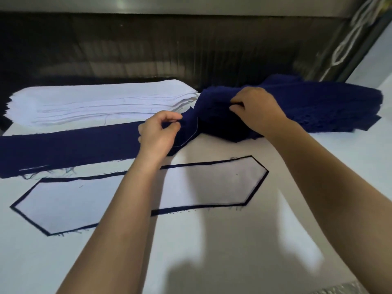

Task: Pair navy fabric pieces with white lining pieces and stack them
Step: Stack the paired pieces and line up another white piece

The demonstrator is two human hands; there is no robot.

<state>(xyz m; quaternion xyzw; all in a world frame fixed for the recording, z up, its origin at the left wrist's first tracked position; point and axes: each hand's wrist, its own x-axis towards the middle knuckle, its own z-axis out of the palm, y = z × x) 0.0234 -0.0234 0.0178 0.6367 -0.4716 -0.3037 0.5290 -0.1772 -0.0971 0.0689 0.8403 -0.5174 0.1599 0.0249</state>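
- Observed: left hand (158, 134) pinches a navy piece (63, 149) by its end; right hand (256, 109), fingers curled, grips the navy stack (328, 107).
- Advised: separate one layer only, keeping the stack pinned.

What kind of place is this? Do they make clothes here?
Probably a garment workshop: a stack of white lining pieces and a pile of cut navy pieces lie on a wide table, with one pair laid together.

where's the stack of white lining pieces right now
In the head view the white lining stack lies at the far left of the table, just behind the long navy piece and left of the navy pile.
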